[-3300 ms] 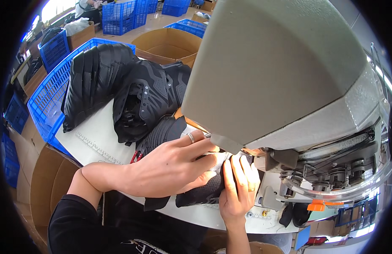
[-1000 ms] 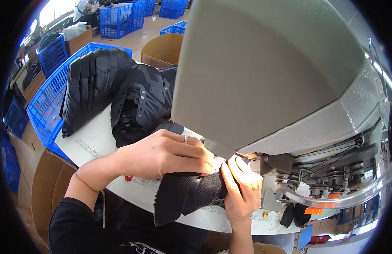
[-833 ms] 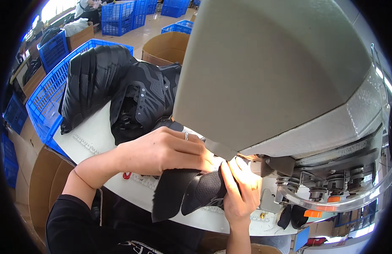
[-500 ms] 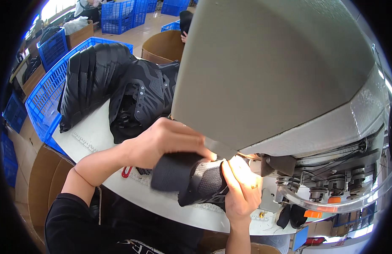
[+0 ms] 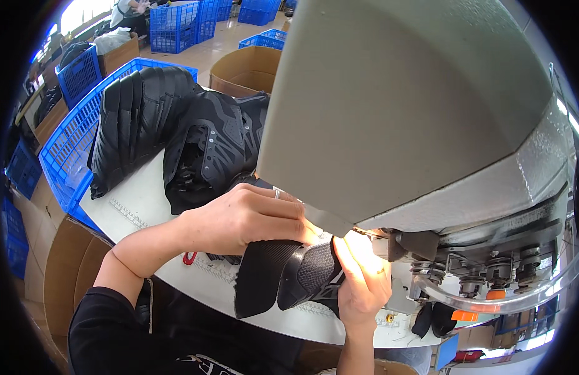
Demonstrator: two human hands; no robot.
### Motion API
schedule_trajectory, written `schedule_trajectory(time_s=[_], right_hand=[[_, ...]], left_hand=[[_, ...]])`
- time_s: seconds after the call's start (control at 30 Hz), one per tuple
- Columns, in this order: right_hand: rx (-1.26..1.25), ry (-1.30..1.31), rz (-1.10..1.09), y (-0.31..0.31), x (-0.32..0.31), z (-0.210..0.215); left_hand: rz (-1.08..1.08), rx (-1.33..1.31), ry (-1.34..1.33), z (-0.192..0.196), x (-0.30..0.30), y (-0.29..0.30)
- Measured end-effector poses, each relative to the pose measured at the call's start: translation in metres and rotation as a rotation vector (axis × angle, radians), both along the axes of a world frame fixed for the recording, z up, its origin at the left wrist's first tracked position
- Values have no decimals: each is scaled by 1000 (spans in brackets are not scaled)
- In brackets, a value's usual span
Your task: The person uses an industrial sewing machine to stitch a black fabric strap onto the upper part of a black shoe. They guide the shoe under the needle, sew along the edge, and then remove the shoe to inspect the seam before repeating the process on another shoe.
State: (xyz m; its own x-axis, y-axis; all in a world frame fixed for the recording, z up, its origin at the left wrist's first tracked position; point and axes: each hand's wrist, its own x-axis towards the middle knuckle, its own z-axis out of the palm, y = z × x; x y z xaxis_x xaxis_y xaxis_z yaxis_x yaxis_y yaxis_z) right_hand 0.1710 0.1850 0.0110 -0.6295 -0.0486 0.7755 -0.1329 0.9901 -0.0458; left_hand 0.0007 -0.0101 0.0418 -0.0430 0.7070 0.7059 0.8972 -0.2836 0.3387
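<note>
I hold a black shoe upper (image 5: 283, 278) under the head of a large grey sewing machine (image 5: 414, 106). My left hand (image 5: 246, 219), with a ring on one finger, presses down on the top of the upper near the needle area. From the right and below, my right hand (image 5: 361, 281) grips the same upper, lit brightly by the machine's lamp. The needle itself is hidden behind the machine head and my fingers.
Two stacks of black shoe uppers (image 5: 177, 134) lie on the white table (image 5: 146, 209) at the left. Blue plastic crates (image 5: 67, 156) and cardboard boxes (image 5: 242, 72) stand behind and beside the table. Machine parts with an orange piece (image 5: 471, 315) sit at the right.
Since the earliest frame the shoe upper has been turned and pulled toward me, so more of it hangs off the table's near edge. Both hands stayed on it at the machine.
</note>
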Motion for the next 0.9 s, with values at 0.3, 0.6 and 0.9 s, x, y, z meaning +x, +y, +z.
schedule_trajectory(time_s=[0.3, 0.6, 0.9], right_hand=[[-14, -143, -11, 15, 9, 0], [-61, -97, 9, 37, 10, -19], [-111, -139, 14, 42, 0, -7]], left_hand=[[90, 84, 183, -3, 6, 0], [178, 145, 311, -7, 14, 8], [236, 191, 394, -7, 25, 14]])
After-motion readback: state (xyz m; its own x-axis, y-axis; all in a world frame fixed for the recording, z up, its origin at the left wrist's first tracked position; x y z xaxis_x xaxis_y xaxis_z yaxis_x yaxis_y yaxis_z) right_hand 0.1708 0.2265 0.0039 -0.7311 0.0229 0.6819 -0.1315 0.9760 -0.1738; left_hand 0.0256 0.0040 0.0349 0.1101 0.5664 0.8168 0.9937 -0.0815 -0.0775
